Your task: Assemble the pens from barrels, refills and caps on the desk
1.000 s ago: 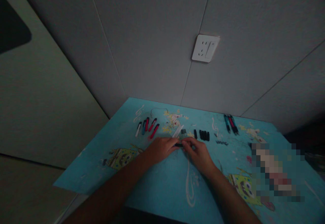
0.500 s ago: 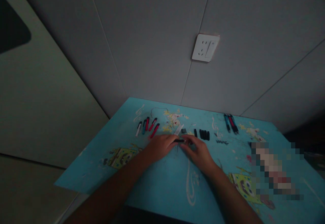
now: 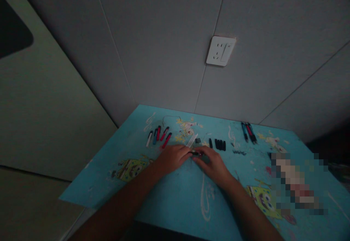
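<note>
Above the middle of the table, my left hand [image 3: 172, 158] and my right hand [image 3: 212, 162] meet, fingers closed in a pinch. Between their fingertips lies a short black pen part [image 3: 194, 153]; my left fingers grip its left end and my right fingers its right end. The fingers partly hide it. Just beyond lie thin white pen refills [image 3: 192, 140] and a small group of dark little pieces [image 3: 198, 140]. To the left are several pen barrels [image 3: 158, 133] in red, blue and white with dark ends. Short black tubes [image 3: 220, 144] lie to the right.
The blue table [image 3: 175, 197] has printed cartoon figures. Several whole pens [image 3: 248, 133] lie at the back right, with a row of small dark coiled pieces [image 3: 239, 152] nearer. A blurred-out item [image 3: 296, 182] lies at right. The wall behind carries a white socket [image 3: 221, 51].
My right fingers have shifted slightly around the right end of the black pen part, and the part now sits a little lower and further right. My left hand stays nearly still.
</note>
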A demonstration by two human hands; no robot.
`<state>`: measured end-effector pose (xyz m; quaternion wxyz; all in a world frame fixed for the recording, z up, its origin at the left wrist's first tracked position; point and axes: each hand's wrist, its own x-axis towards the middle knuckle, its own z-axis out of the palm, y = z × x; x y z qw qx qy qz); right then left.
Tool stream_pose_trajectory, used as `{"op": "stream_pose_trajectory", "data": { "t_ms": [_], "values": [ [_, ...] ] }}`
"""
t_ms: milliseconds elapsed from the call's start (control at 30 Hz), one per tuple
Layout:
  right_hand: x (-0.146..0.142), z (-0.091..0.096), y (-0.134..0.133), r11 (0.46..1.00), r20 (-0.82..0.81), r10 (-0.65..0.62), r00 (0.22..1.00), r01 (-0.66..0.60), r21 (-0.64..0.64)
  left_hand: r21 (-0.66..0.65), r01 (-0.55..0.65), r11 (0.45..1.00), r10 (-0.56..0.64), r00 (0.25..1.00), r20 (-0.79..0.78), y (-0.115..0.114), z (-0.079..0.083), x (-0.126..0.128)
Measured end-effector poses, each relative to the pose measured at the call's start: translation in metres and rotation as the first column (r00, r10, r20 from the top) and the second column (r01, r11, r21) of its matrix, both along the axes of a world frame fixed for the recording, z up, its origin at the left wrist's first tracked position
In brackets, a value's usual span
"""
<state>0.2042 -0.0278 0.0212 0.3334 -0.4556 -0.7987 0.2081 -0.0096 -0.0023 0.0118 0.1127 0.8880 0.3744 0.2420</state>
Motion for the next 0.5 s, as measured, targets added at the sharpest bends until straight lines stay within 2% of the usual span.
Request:
{"op": "stream_pose_trajectory", "data": {
  "t_ms": [133, 233, 300, 400, 500],
  "values": [
    [-0.0007, -0.0012, 0.0001, 0.998, 0.084, -0.055, 0.995, 0.054, 0.017, 0.0, 0.036, 0.999, -0.036, 0.999, 0.037, -0.0014, 0.0014, 0.0007],
    [-0.0004, -0.002, 0.0005, 0.994, 0.115, -0.093, 0.989, 0.099, -0.042, 0.001, 0.083, 0.997, -0.083, 0.996, 0.043, -0.0016, 0.0012, 0.0015],
    [-0.0003, -0.0011, 0.0007, 0.995, 0.102, -0.076, 0.992, 0.083, -0.058, 0.004, 0.096, 0.995, -0.096, 0.994, 0.045, 0.0002, -0.0004, 0.0012],
    [-0.0001, 0.0011, 0.0007, 0.999, 0.056, -0.032, 0.998, 0.033, -0.005, 0.013, 0.083, 0.996, -0.084, 0.995, 0.054, 0.0041, -0.004, -0.0001],
    [0.0, 0.0001, 0.0005, 0.999, 0.087, -0.039, 0.995, 0.037, 0.024, 0.055, 0.089, 0.995, -0.092, 0.994, 0.056, 0.0059, -0.0061, -0.0005]
  ]
}}
